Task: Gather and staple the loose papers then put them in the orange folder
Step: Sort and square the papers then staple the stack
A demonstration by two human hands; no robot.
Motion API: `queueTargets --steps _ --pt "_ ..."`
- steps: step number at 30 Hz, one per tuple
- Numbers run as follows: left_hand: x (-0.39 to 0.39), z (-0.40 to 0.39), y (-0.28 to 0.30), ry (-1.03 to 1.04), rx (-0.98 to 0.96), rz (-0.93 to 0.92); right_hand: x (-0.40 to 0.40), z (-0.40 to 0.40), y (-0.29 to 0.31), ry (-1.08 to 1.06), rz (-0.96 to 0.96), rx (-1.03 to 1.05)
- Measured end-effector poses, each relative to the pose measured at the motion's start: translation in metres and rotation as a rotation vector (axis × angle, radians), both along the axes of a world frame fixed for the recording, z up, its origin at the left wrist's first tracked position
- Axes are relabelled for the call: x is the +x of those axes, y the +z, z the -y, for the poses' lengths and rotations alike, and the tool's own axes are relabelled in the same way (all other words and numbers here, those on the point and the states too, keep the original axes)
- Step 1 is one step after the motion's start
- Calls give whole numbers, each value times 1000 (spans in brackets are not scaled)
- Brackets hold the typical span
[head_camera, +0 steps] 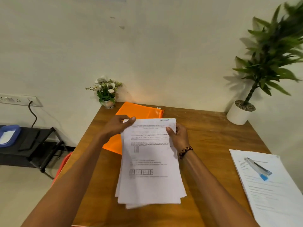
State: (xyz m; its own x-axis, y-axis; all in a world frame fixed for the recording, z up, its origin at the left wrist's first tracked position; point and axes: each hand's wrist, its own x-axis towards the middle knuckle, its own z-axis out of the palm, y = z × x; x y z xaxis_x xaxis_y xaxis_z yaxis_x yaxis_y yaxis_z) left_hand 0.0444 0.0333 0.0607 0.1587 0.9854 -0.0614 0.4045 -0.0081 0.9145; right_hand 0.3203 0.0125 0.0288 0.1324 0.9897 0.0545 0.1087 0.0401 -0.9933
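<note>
While both hands, left (117,126) and right (177,136), pinch the rectangular paper sheaf (150,163), a glossy orange folder (131,115) lies beneath.

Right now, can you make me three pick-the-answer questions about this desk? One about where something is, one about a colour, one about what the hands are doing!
1. Where is the stapler?
A. on the sheets at the right
B. inside the folder
C. by the flowers

2. What colour is the folder?
A. blue
B. orange
C. green

3. What are the hands doing?
A. resting flat on the desk
B. holding the stapler
C. gripping the papers

Answers:
1 A: it lies on the separate sheets at the desk's right edge.
2 B: it shows bright orange behind the papers.
3 C: the left hand and right hand hold the stack's top corners.
</note>
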Motion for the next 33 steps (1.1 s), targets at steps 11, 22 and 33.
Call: queueTargets --steps 11,22,33 --pt "62 17 -14 68 -48 600 36 -1 12 206 -448 -73" --pt "115 11 63 -23 81 778 48 6 64 70 -103 248" --pt "126 15 53 16 156 594 79 21 52 18 -130 194"
